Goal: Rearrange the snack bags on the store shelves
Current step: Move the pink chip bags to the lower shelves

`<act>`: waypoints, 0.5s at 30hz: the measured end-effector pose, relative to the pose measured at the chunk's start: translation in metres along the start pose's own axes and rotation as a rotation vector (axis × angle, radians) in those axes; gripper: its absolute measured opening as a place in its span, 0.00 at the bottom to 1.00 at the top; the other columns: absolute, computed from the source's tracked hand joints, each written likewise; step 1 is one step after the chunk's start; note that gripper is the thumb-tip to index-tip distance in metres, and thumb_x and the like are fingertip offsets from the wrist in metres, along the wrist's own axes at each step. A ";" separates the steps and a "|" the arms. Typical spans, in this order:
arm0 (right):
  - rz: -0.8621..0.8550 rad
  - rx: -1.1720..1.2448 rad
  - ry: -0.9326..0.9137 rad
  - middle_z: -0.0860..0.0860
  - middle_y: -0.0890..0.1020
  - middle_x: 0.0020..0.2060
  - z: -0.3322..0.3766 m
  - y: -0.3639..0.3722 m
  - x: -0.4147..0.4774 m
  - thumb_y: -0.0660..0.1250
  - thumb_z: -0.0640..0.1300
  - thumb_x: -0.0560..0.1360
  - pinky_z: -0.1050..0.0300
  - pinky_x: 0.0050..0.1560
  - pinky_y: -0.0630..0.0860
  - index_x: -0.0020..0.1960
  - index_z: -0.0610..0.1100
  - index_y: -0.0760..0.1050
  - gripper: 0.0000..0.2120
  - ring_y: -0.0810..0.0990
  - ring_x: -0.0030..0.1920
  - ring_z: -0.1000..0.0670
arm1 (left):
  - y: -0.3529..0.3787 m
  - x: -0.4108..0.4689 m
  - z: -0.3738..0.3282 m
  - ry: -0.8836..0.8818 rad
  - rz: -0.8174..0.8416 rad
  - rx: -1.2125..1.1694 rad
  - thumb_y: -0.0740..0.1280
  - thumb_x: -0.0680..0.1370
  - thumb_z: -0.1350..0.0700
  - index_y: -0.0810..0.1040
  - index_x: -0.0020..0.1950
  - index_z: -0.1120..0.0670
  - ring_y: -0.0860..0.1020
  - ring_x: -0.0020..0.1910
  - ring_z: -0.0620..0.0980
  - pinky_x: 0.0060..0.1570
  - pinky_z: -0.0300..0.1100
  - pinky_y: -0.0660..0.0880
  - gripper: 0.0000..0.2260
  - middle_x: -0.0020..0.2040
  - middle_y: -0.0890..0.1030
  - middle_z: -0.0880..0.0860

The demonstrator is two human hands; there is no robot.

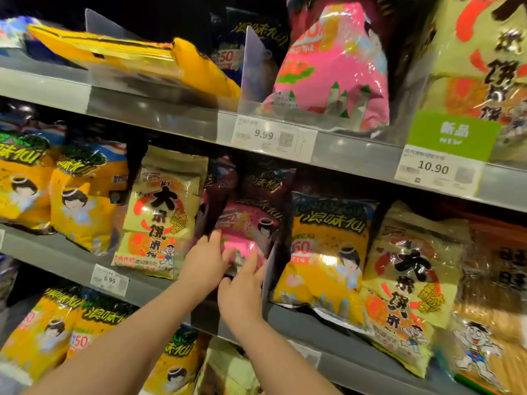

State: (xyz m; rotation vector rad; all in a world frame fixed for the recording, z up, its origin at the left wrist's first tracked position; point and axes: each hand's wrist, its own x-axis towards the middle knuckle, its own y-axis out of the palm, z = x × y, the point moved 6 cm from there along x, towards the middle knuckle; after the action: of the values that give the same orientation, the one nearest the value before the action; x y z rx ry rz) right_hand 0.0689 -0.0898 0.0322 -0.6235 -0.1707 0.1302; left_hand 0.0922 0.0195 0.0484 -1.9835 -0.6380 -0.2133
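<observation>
A pink snack bag stands in the middle of the middle shelf, between a pale green rice-cracker bag and a yellow snack bag. My left hand grips the pink bag's lower left side. My right hand holds its lower right edge, beside a clear divider. Another pink bag sits on the top shelf.
Yellow bags fill the middle shelf's left, and one lies flat on the top shelf. More pale green rice-cracker bags stand at the right. Price tags line the shelf edges. A lower shelf holds yellow bags.
</observation>
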 end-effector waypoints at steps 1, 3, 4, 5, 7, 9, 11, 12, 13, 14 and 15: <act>-0.007 0.036 0.042 0.44 0.58 0.74 -0.002 0.001 0.003 0.58 0.41 0.78 0.52 0.61 0.69 0.77 0.49 0.38 0.36 0.70 0.66 0.44 | 0.000 0.000 0.001 -0.003 -0.007 -0.015 0.57 0.80 0.48 0.61 0.72 0.59 0.75 0.56 0.59 0.49 0.48 0.71 0.23 0.59 0.75 0.61; -0.056 0.123 0.125 0.44 0.57 0.75 -0.003 0.000 0.009 0.59 0.43 0.78 0.53 0.63 0.68 0.77 0.46 0.36 0.37 0.67 0.69 0.44 | 0.000 0.000 0.004 -0.017 -0.019 -0.042 0.58 0.80 0.48 0.60 0.72 0.59 0.75 0.55 0.58 0.48 0.47 0.70 0.24 0.57 0.76 0.61; -0.080 0.167 0.151 0.44 0.56 0.75 -0.002 0.000 0.011 0.59 0.44 0.78 0.53 0.63 0.67 0.77 0.45 0.36 0.38 0.66 0.70 0.44 | -0.001 0.000 0.005 -0.026 -0.017 -0.050 0.58 0.80 0.48 0.60 0.73 0.59 0.75 0.55 0.58 0.48 0.46 0.69 0.25 0.57 0.76 0.61; -0.095 0.203 0.165 0.44 0.56 0.75 -0.002 0.001 0.012 0.60 0.44 0.78 0.53 0.64 0.67 0.77 0.45 0.37 0.38 0.65 0.70 0.43 | -0.001 0.000 0.006 -0.035 -0.014 -0.055 0.58 0.80 0.48 0.59 0.73 0.59 0.74 0.56 0.58 0.49 0.46 0.69 0.25 0.58 0.76 0.61; -0.113 0.232 0.165 0.44 0.58 0.74 0.000 0.001 0.010 0.61 0.43 0.77 0.52 0.64 0.68 0.77 0.44 0.40 0.37 0.66 0.70 0.43 | -0.001 -0.003 0.006 -0.056 -0.005 -0.068 0.59 0.79 0.47 0.58 0.74 0.59 0.73 0.58 0.59 0.53 0.46 0.69 0.27 0.60 0.74 0.62; -0.128 0.240 0.162 0.44 0.62 0.72 0.000 0.000 0.007 0.61 0.43 0.77 0.52 0.62 0.69 0.77 0.45 0.43 0.36 0.68 0.68 0.44 | -0.001 -0.008 0.008 -0.093 0.013 -0.110 0.61 0.78 0.46 0.56 0.75 0.59 0.71 0.60 0.59 0.55 0.46 0.68 0.30 0.62 0.71 0.62; -0.144 0.252 0.153 0.45 0.64 0.70 -0.002 -0.001 0.006 0.62 0.43 0.76 0.52 0.60 0.71 0.77 0.45 0.46 0.35 0.71 0.65 0.44 | -0.001 -0.011 0.013 -0.149 0.019 -0.174 0.63 0.77 0.45 0.55 0.75 0.60 0.69 0.63 0.59 0.58 0.46 0.68 0.33 0.65 0.68 0.62; -0.151 0.266 0.144 0.45 0.65 0.69 -0.003 0.000 0.005 0.63 0.43 0.76 0.52 0.59 0.72 0.76 0.46 0.48 0.35 0.72 0.63 0.45 | -0.001 -0.012 0.016 -0.180 0.019 -0.202 0.64 0.76 0.45 0.55 0.75 0.60 0.68 0.64 0.59 0.58 0.47 0.67 0.34 0.66 0.66 0.62; -0.155 0.281 0.133 0.46 0.65 0.68 -0.003 0.001 0.004 0.64 0.43 0.75 0.52 0.58 0.72 0.76 0.47 0.50 0.34 0.73 0.62 0.46 | -0.001 -0.012 0.018 -0.208 0.023 -0.228 0.65 0.75 0.44 0.55 0.75 0.61 0.67 0.65 0.59 0.59 0.48 0.67 0.36 0.66 0.65 0.62; -0.155 0.292 0.126 0.46 0.65 0.68 -0.002 0.001 0.003 0.64 0.43 0.75 0.53 0.58 0.73 0.75 0.47 0.51 0.34 0.72 0.62 0.46 | -0.001 -0.012 0.020 -0.233 0.035 -0.256 0.65 0.75 0.43 0.55 0.74 0.62 0.67 0.65 0.59 0.60 0.48 0.67 0.36 0.67 0.64 0.62; -0.147 0.302 0.126 0.47 0.65 0.68 -0.003 0.003 0.002 0.64 0.44 0.75 0.53 0.58 0.73 0.75 0.47 0.51 0.33 0.72 0.63 0.46 | 0.000 -0.011 0.020 -0.250 0.052 -0.291 0.65 0.75 0.42 0.56 0.74 0.62 0.66 0.66 0.59 0.61 0.48 0.66 0.37 0.67 0.64 0.61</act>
State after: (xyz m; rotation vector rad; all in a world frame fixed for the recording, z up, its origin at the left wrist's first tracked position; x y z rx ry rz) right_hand 0.0717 -0.0888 0.0287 -0.3152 -0.0724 -0.0260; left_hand 0.0804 0.0329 0.0338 -2.3269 -0.7466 -0.0262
